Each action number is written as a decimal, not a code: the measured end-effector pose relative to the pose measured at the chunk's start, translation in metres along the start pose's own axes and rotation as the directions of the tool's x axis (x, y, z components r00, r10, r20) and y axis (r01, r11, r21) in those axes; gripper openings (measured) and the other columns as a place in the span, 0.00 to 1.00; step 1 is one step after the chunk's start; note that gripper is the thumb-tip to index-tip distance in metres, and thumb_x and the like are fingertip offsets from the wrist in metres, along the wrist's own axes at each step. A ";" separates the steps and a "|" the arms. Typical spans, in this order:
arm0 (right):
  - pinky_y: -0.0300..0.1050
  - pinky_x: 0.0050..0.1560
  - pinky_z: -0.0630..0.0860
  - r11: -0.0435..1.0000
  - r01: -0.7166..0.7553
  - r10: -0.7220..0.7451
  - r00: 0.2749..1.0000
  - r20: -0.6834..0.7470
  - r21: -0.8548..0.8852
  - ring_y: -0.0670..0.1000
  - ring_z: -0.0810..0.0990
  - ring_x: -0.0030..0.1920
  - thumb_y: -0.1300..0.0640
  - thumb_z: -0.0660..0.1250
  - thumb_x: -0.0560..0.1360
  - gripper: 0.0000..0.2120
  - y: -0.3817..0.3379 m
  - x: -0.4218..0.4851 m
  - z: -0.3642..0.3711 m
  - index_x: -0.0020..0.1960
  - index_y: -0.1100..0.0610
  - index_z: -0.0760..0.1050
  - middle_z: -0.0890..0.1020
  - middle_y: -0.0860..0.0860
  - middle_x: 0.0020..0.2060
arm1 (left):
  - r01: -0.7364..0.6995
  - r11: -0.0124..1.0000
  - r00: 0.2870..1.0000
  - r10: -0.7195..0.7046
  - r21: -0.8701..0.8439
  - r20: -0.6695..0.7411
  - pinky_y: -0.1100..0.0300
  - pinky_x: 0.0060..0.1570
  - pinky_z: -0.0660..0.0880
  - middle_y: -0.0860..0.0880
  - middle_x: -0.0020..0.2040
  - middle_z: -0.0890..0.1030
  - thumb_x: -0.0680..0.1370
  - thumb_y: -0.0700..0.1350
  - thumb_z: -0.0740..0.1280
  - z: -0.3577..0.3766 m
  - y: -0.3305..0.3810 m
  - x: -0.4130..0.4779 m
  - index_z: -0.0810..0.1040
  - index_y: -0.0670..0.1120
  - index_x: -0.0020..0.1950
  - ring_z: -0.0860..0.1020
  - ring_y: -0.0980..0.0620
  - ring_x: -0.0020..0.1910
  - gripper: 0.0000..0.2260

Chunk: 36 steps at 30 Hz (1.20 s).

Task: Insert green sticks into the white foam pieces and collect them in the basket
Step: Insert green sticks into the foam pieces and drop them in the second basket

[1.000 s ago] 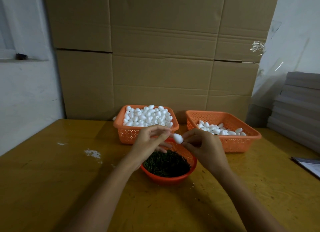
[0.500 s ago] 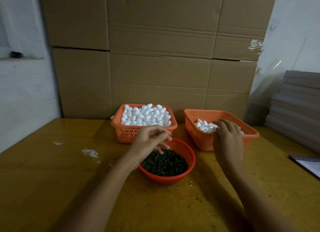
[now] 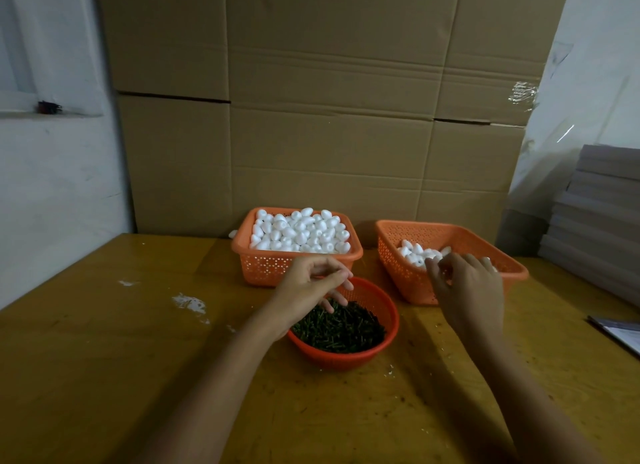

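left hand (image 3: 311, 287): thumb meets forefinger | right hand (image 3: 467, 290): fingers loosely curled

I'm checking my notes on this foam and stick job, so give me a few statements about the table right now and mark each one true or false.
The left basket is heaped with foam pieces. True.
The green sticks lie in a square basket. False: a round red bowl.
The right hand is at the right basket. True.
The right basket holds more foam than the left. False: far fewer.
The left hand lies flat on the table. False: it hovers over the bowl.
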State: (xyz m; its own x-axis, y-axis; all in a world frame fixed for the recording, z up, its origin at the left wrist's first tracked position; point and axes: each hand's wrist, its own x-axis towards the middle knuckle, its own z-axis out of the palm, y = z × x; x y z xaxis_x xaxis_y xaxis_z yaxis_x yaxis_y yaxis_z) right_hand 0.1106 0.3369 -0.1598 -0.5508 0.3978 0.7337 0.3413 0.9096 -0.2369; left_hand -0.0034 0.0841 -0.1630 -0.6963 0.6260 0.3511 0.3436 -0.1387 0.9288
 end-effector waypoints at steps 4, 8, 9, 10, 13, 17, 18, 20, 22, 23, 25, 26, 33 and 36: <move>0.57 0.62 0.70 0.999 0.003 -0.005 1.000 0.025 0.052 0.61 0.80 0.59 0.50 0.64 0.84 0.17 -0.001 -0.002 0.007 0.63 0.62 0.82 0.85 0.60 0.57 | 0.003 1.000 1.000 -0.003 0.004 0.000 0.57 0.36 0.81 0.43 0.47 0.87 0.84 0.41 0.69 0.000 0.000 0.000 0.83 0.40 0.52 0.86 0.43 0.41 0.05; 0.57 0.60 0.73 0.995 0.035 -0.033 0.999 -0.033 0.089 0.61 0.80 0.60 0.54 0.64 0.84 0.15 -0.004 -0.002 0.003 0.65 0.61 0.80 0.85 0.59 0.58 | 0.007 1.000 1.000 -0.007 0.014 -0.002 0.56 0.36 0.81 0.43 0.47 0.87 0.83 0.41 0.69 0.000 0.000 0.000 0.83 0.40 0.53 0.86 0.43 0.41 0.05; 0.57 0.57 0.74 0.992 0.057 -0.052 0.998 -0.047 0.110 0.59 0.80 0.57 0.54 0.64 0.84 0.14 -0.007 -0.003 0.001 0.63 0.60 0.82 0.86 0.58 0.55 | 0.007 1.000 1.000 -0.007 0.015 -0.002 0.56 0.36 0.81 0.43 0.47 0.87 0.83 0.42 0.69 0.000 0.000 0.000 0.83 0.41 0.52 0.86 0.43 0.41 0.05; 0.56 0.53 0.75 0.986 0.082 -0.075 0.996 -0.053 0.148 0.57 0.80 0.53 0.54 0.65 0.83 0.12 -0.013 -0.004 -0.002 0.60 0.59 0.82 0.86 0.56 0.52 | 0.006 1.000 1.000 -0.006 0.016 -0.003 0.56 0.36 0.81 0.43 0.47 0.87 0.83 0.42 0.69 -0.001 0.000 0.000 0.83 0.41 0.52 0.86 0.42 0.41 0.05; 0.54 0.47 0.77 0.927 0.195 -0.221 0.974 0.046 0.319 0.49 0.78 0.48 0.49 0.62 0.84 0.12 -0.040 -0.013 -0.012 0.55 0.54 0.82 0.83 0.47 0.47 | 0.009 1.000 1.000 -0.009 0.023 -0.015 0.56 0.36 0.82 0.44 0.47 0.87 0.83 0.42 0.69 -0.001 -0.001 0.000 0.84 0.42 0.52 0.87 0.43 0.43 0.05; 0.43 0.53 0.77 0.804 0.259 -0.527 0.727 0.441 0.535 0.41 0.79 0.53 0.31 0.52 0.82 0.26 -0.080 -0.033 -0.017 0.67 0.45 0.76 0.82 0.41 0.54 | 0.005 0.988 0.997 0.007 0.154 -0.076 0.53 0.43 0.83 0.47 0.46 0.86 0.82 0.43 0.71 -0.002 -0.008 0.002 0.86 0.45 0.48 0.85 0.47 0.47 0.05; 0.41 0.51 0.76 0.814 0.276 -0.550 0.650 0.524 0.512 0.41 0.79 0.52 0.29 0.51 0.82 0.28 -0.084 -0.038 -0.015 0.70 0.44 0.74 0.82 0.41 0.55 | 0.000 0.976 0.996 0.020 0.217 -0.089 0.55 0.44 0.83 0.47 0.45 0.86 0.82 0.43 0.71 -0.002 -0.009 0.003 0.86 0.45 0.47 0.85 0.48 0.47 0.05; 0.43 0.47 0.75 0.840 0.360 -0.543 0.541 0.643 0.407 0.44 0.80 0.47 0.28 0.49 0.81 0.30 -0.086 -0.041 -0.011 0.68 0.45 0.76 0.83 0.45 0.51 | -0.018 0.963 0.995 0.044 0.271 -0.092 0.58 0.43 0.83 0.49 0.45 0.85 0.82 0.43 0.71 -0.001 -0.010 0.004 0.85 0.46 0.46 0.84 0.50 0.48 0.06; 0.48 0.49 0.77 0.854 0.364 -0.516 0.507 0.691 0.371 0.46 0.80 0.47 0.28 0.47 0.80 0.32 -0.086 -0.040 -0.011 0.66 0.45 0.79 0.83 0.46 0.50 | -0.045 0.956 0.995 0.068 0.291 -0.069 0.58 0.44 0.83 0.50 0.44 0.86 0.82 0.44 0.71 0.001 -0.008 0.005 0.85 0.47 0.46 0.84 0.53 0.48 0.06; 0.49 0.51 0.77 0.856 0.367 -0.512 0.504 0.695 0.364 0.46 0.81 0.48 0.27 0.46 0.80 0.34 -0.086 -0.039 -0.011 0.67 0.45 0.79 0.83 0.47 0.52 | -0.052 0.944 0.996 0.074 0.327 -0.056 0.57 0.46 0.83 0.51 0.43 0.86 0.81 0.44 0.71 0.002 -0.008 0.005 0.85 0.47 0.45 0.84 0.55 0.47 0.06; 0.51 0.53 0.78 0.851 0.397 -0.515 0.499 0.697 0.344 0.47 0.80 0.52 0.26 0.43 0.78 0.37 -0.088 -0.039 -0.011 0.69 0.44 0.78 0.83 0.47 0.56 | -0.058 0.899 0.995 0.089 0.433 -0.050 0.58 0.50 0.81 0.55 0.42 0.86 0.81 0.45 0.71 0.002 -0.007 0.004 0.86 0.49 0.46 0.83 0.59 0.46 0.06; 0.52 0.54 0.78 0.850 0.408 -0.512 0.495 0.702 0.333 0.47 0.80 0.53 0.26 0.42 0.78 0.37 -0.088 -0.039 -0.011 0.69 0.44 0.77 0.82 0.47 0.57 | -0.065 0.871 0.993 0.105 0.487 -0.056 0.59 0.52 0.79 0.56 0.42 0.85 0.81 0.46 0.71 0.003 -0.007 0.003 0.86 0.50 0.46 0.82 0.61 0.47 0.05; 0.53 0.55 0.77 0.862 0.412 -0.479 0.475 0.738 0.295 0.47 0.78 0.56 0.27 0.43 0.80 0.34 -0.092 -0.041 -0.011 0.71 0.41 0.75 0.80 0.45 0.58 | 0.033 0.306 0.947 0.296 0.951 -0.128 0.55 0.69 0.72 0.49 0.70 0.73 0.82 0.55 0.68 0.014 -0.008 0.004 0.75 0.53 0.72 0.65 0.49 0.74 0.19; 0.54 0.56 0.77 0.867 0.413 -0.466 0.471 0.749 0.279 0.47 0.78 0.56 0.28 0.45 0.82 0.32 -0.093 -0.040 -0.010 0.71 0.43 0.75 0.80 0.46 0.58 | 0.119 0.159 0.947 0.277 0.980 -0.160 0.45 0.78 0.62 0.42 0.81 0.64 0.84 0.61 0.61 0.008 -0.005 0.013 0.66 0.51 0.81 0.54 0.41 0.83 0.27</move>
State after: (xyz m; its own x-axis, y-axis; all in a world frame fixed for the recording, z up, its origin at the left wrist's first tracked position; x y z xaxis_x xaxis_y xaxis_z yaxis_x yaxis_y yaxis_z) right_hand 0.1087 0.2349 -0.1604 -0.9890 -0.1466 -0.0215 -0.1445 0.9863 -0.0799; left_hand -0.0092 0.0996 -0.1644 -0.6657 0.4316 0.6087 0.5891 0.8047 0.0737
